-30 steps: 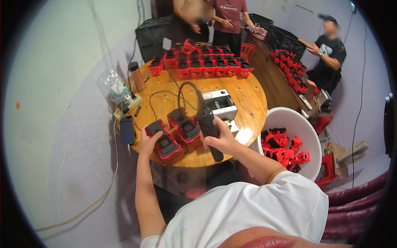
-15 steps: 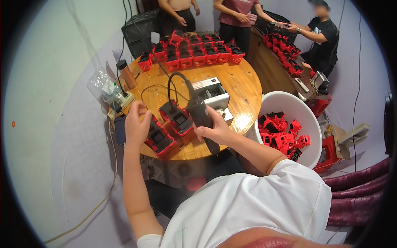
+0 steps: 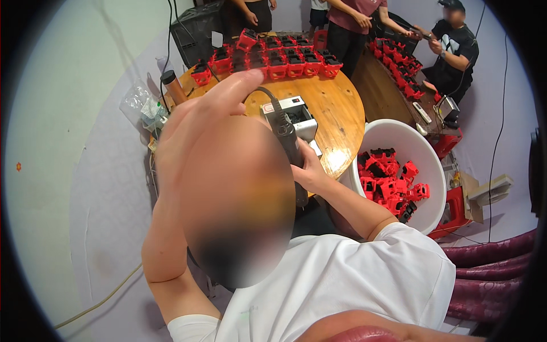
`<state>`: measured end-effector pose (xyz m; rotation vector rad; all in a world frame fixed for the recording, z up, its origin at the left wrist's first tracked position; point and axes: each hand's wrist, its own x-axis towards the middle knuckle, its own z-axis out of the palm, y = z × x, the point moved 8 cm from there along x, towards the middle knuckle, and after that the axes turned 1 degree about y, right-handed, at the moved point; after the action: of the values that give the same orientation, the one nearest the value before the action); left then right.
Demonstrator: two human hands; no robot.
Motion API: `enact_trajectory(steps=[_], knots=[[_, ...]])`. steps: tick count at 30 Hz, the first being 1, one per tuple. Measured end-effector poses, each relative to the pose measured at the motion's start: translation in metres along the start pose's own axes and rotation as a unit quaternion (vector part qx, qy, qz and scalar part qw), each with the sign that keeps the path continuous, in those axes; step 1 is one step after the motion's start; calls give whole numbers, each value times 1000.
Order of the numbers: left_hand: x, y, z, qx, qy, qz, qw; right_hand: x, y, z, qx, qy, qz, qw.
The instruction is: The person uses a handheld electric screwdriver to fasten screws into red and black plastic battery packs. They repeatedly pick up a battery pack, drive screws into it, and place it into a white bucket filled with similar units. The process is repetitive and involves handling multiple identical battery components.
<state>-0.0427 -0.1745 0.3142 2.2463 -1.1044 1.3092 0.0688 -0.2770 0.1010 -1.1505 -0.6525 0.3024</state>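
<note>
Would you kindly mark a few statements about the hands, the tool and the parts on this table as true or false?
1. The right hand grips a dark corded power tool. True.
2. The left hand rests flat on the round wooden table. False: it is raised close to the camera.
3. The white plastic tub holds red and black parts. True.
4. The red and black parts at the table's far edge lie in one loose heap. False: they stand in rows.

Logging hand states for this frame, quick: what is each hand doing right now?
Left hand: raised close to the camera, fingers extended, open, holding nothing visible.
Right hand: closed around the dark corded power tool.
</note>
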Motion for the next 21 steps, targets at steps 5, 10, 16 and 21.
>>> enact_trajectory(steps=[5, 10, 16, 21], knots=[[16, 64, -18, -63, -10, 68, 996, -2, 11, 4, 41, -7, 31, 999], [23, 98, 4, -98, -30, 77, 992, -13, 8, -7, 62, 4, 20, 998], [24, 112, 29, -107, -42, 73, 991, -22, 13, -24, 25, 11, 10, 1000], [38, 115, 34, -65, -53, 45, 995, -21, 28, -22, 87, 3, 58, 995]])
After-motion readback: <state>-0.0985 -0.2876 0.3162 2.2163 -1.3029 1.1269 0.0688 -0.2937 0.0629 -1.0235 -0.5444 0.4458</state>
